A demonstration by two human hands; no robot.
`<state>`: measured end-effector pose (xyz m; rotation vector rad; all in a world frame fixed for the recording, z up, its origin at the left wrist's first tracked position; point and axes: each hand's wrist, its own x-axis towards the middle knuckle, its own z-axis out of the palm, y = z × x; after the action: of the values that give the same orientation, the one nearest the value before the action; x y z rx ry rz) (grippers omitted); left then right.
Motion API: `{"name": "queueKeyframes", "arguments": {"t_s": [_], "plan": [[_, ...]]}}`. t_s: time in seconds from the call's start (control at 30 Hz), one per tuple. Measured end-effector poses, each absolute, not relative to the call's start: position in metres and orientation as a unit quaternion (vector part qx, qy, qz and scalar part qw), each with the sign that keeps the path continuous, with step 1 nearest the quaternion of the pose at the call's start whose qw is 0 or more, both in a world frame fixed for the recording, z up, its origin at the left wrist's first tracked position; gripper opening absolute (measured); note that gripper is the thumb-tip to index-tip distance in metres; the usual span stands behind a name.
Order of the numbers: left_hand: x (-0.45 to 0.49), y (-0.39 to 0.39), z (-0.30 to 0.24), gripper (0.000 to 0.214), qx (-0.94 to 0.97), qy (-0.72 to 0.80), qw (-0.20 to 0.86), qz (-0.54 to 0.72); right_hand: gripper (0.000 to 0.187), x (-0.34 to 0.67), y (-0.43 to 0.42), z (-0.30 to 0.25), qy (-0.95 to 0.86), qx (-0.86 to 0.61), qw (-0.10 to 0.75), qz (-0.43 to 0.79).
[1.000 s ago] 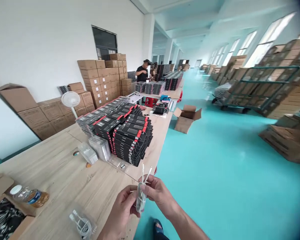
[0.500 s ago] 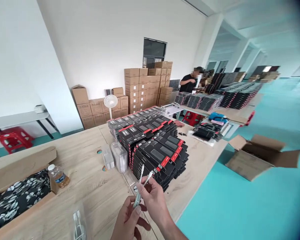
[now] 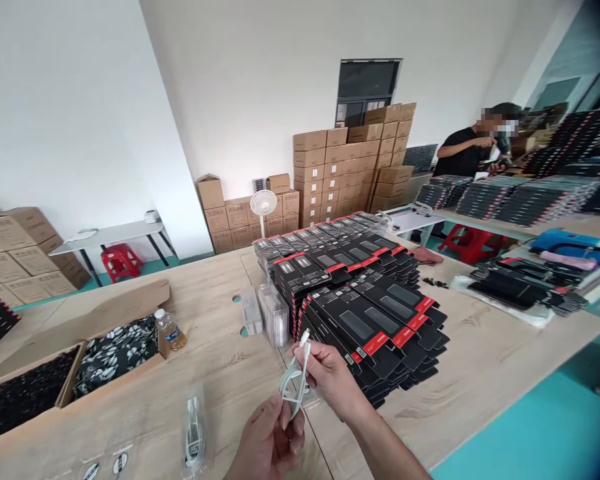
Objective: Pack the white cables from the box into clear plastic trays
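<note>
A coiled white cable [image 3: 294, 387] hangs in front of me above the wooden table [image 3: 240, 373]. My right hand [image 3: 330, 380] pinches its upper part near the plug ends. My left hand [image 3: 267, 443] is shut on the lower loops from below. Just beyond the hands rise stacks of black boxes with red labels [image 3: 360, 320]. Clear plastic packs [image 3: 273, 313] stand at the stacks' left side. A bagged white cable [image 3: 194, 430] lies on the table left of my left hand.
A cardboard tray of black-and-white items [image 3: 115, 353] and a water bottle [image 3: 170, 330] are on the table's left. A person in a black shirt [image 3: 467, 150] stands beyond a second table [image 3: 485, 227]. Cardboard cartons [image 3: 330, 173] are stacked against the wall. Teal floor [image 3: 530, 433] shows lower right.
The view has swung left across the room, so the table and stacks sit further right. The cable now hangs as a wider loop, and my hands remain on it.
</note>
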<state>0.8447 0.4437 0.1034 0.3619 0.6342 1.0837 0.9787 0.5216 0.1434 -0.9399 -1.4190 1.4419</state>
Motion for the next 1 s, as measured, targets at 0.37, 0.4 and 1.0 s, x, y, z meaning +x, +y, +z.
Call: {"name": "queueKeyframes", "arguments": {"t_s": [0.37, 0.4, 1.0], "plan": [[0.817, 0.456, 0.118, 0.036, 0.057, 0.232, 0.824, 0.514, 0.031, 0.958, 0.52, 0.137, -0.814, -0.378, 0.306, 0.319], [0.818, 0.459, 0.118, 0.036, 0.045, 0.233, 0.824, 0.514, 0.032, 0.959, 0.519, 0.133, -0.801, -0.404, 0.319, 0.305], [0.816, 0.463, 0.099, 0.037, 0.058, 0.186, 0.847, 0.494, 0.038, 0.957, 0.497, 0.117, -0.557, -0.475, 0.465, 0.498]]}}
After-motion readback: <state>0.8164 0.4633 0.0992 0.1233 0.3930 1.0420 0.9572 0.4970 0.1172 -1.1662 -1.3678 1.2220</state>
